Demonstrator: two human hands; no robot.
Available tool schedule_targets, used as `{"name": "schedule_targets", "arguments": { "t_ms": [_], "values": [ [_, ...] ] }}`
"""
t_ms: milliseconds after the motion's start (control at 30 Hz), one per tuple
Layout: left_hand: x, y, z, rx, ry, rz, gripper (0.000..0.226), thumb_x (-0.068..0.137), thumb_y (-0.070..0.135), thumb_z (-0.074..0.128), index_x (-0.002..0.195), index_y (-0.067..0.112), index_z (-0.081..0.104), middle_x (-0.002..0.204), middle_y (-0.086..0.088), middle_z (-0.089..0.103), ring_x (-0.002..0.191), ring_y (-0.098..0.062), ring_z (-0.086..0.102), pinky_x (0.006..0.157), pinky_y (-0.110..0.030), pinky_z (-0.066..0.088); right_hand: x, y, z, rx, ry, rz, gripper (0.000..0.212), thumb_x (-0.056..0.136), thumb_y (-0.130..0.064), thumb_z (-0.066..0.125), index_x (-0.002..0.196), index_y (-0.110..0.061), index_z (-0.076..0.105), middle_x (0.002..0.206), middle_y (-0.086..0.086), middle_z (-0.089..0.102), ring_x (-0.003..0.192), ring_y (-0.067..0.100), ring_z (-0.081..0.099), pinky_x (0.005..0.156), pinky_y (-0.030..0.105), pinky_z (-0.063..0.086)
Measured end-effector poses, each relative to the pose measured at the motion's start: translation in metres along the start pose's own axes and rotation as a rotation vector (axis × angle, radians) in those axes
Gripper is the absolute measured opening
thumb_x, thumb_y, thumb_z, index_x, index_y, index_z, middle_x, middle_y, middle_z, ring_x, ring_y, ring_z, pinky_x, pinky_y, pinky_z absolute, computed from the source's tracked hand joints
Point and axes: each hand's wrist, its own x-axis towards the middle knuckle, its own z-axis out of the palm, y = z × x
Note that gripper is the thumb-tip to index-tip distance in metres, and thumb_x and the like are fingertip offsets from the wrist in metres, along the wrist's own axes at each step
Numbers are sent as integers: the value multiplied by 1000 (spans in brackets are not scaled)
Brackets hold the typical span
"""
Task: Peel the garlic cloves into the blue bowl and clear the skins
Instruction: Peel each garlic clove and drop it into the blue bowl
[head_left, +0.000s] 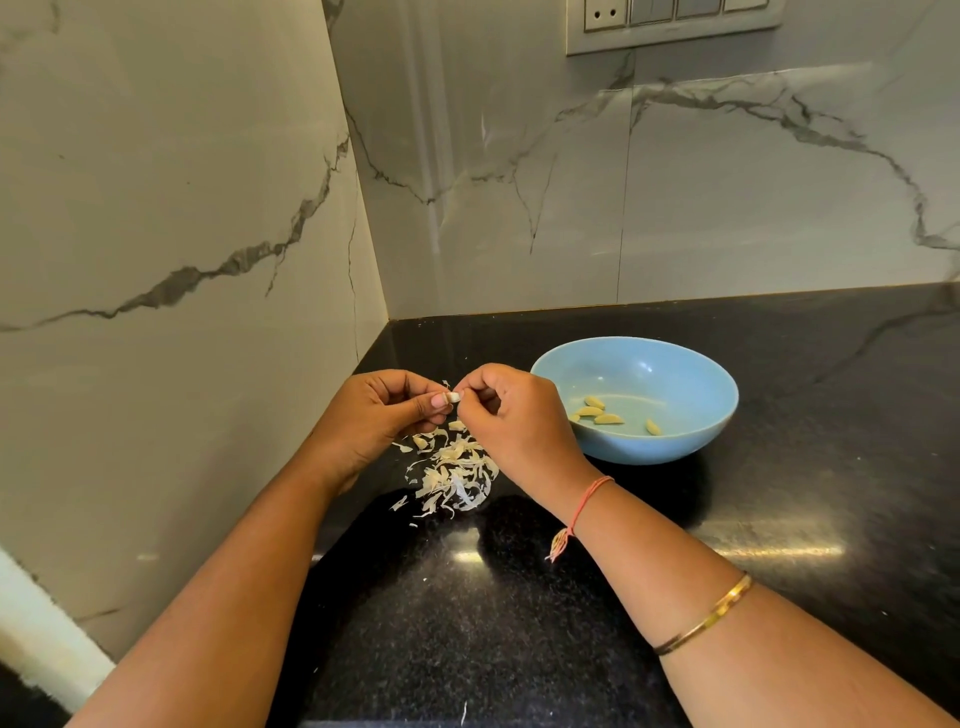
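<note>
- Both hands pinch one clove: left hand steadies it, right hand picks at its skin.
- Best peeled above the skins, near the counter's left corner.
- Bowl sits just right, holding peeled cloves.

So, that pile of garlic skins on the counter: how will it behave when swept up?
The garlic skins look thin, curled and papery, so probably very light and floppy, apt to scatter rather than slide together. Stray flakes already lie apart on the black counter, so a push may leave bits behind.
</note>
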Motion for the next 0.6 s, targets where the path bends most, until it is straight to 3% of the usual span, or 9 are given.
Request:
{"name": "schedule_targets", "arguments": {
  "t_ms": [133, 333, 467, 600],
  "values": [
    [0, 0, 0, -28, -4, -3, 11, 80, 4, 65, 80, 13, 70, 69, -1, 71, 64, -8, 66, 64, -17, 55, 1, 1, 1, 42, 13, 19, 14, 89, -13, 58, 88, -7, 70, 77, 4, 68, 66, 9, 59, 57, 9, 45],
    [-1, -1, 2, -110, -6, -21, 7, 75, 8, 66, 80, 10, 70, 67, -2, 71, 64, -9, 65, 64, -18, 55, 1, 0, 2, 128, 44, 50, 16, 88, -12, 57, 86, -6, 72, 68, -4, 61, 60, 5, 56, 57, 11, 46],
    [-2, -1, 5, -169, -26, -43, 16, 68, 14, 65, 81, 6, 69, 66, -3, 69, 61, -9, 64, 61, -17, 54, 0, -1, 2, 234, 54, 94, 16, 88, -10, 57, 82, -5, 71, 62, -6, 59, 57, 6, 57, 59, 20, 52],
    [-2, -1, 5, -189, -14, -62, 16, 68, 13, 65, 81, 6, 70, 65, -3, 69, 60, -8, 64, 59, -16, 54, 0, -1, 4, 307, 46, 133, 15, 89, -9, 56, 86, -4, 70, 64, -4, 60, 55, 5, 57, 58, 19, 53]
  ]
}}
